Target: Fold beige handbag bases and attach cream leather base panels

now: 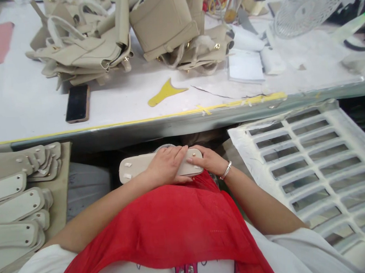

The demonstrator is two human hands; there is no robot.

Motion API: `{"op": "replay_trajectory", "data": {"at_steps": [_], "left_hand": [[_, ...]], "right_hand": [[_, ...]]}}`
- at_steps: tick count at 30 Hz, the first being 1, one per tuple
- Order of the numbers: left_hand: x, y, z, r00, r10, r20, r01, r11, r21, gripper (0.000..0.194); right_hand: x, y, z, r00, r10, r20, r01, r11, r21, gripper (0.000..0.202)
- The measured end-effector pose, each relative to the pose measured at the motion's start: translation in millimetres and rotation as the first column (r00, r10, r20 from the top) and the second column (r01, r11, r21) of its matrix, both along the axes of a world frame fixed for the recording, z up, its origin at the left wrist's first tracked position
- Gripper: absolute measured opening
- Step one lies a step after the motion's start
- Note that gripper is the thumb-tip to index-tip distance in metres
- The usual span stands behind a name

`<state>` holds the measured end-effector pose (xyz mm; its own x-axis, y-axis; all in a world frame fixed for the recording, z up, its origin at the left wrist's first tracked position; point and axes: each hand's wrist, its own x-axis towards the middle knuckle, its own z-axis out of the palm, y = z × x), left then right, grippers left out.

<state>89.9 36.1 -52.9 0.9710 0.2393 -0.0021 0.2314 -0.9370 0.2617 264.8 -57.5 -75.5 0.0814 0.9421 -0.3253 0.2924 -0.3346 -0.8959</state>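
A long beige panel with rounded ends, which looks like a handbag base (138, 165), lies across my lap with small white patches and a metal stud on it. My left hand (168, 163) rests over its middle, fingers together on top and thumb along the near edge. At the right end, my right hand (206, 157) grips the panel, with the thumb on top near the stud and the other fingers hidden behind it. A curved pale piece shows just beyond the panel's far edge.
Several similar beige panels (14, 204) are stacked on a board at my left. A white slatted rack (287, 159) stands at my right. On the white table (116, 103) are beige handbags (83, 56), a phone (77, 103), a yellow cut piece (166, 91), a notepad (245, 66) and a fan (307, 9).
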Motion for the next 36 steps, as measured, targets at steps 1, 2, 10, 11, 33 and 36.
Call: {"op": "replay_trajectory", "data": {"at_steps": [1, 2, 10, 11, 33, 36], "left_hand": [[-1.5, 0.2, -0.8, 1.000, 0.009, 0.010, -0.009, 1.000, 0.000, 0.094], [-3.8, 0.7, -1.6, 1.000, 0.020, 0.021, -0.020, 1.000, -0.002, 0.095], [-15.2, 6.8, -1.1, 0.994, 0.072, 0.078, -0.066, 0.994, -0.085, 0.078], [-14.9, 6.9, -0.5, 0.995, 0.069, 0.071, -0.063, 0.994, -0.084, 0.077], [14.4, -14.0, -7.1, 0.990, 0.059, 0.128, -0.059, 0.998, 0.002, 0.078], [4.8, -9.6, -9.4, 0.980, 0.128, 0.149, -0.126, 0.992, -0.023, 0.079]], "right_hand": [[-0.6, -3.3, 1.5, 0.999, -0.025, 0.047, 0.024, 0.999, 0.035, 0.040], [-1.3, -7.4, 3.9, 0.992, -0.062, 0.108, 0.054, 0.995, 0.078, 0.037], [-7.0, -37.7, 29.8, 0.873, -0.184, 0.452, 0.161, 0.983, 0.090, 0.023], [-7.6, -38.1, 30.3, 0.876, -0.178, 0.449, 0.167, 0.984, 0.065, 0.025], [-7.3, -33.3, 28.7, 0.924, -0.135, 0.357, 0.146, 0.989, -0.003, 0.032], [-5.8, -32.5, 30.2, 0.924, -0.120, 0.363, 0.138, 0.990, -0.024, 0.031]]}}
